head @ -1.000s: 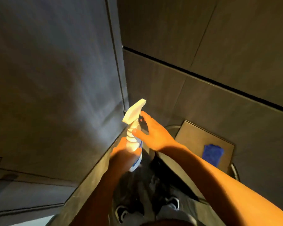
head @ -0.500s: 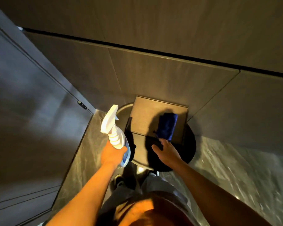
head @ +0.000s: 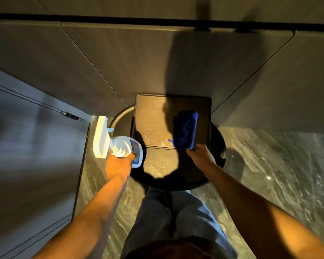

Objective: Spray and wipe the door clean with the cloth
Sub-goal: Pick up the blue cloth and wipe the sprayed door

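Our left hand [head: 118, 166] has its grip clamped on the bottle [head: 126, 147]; our right hand [head: 201, 156], fingers apart, touches the cloth [head: 185, 129] on the desk [head: 153, 118].

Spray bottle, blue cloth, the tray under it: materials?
Spray bottle: looks like plastic, with an opaque white trigger head and a translucent, glossy body. Blue cloth: soft fabric, probably microfibre, given its matte nap and rumpled folds. Tray: dark wood or wood-look laminate, with visible grain lines and a low sheen; which of the two is unclear.
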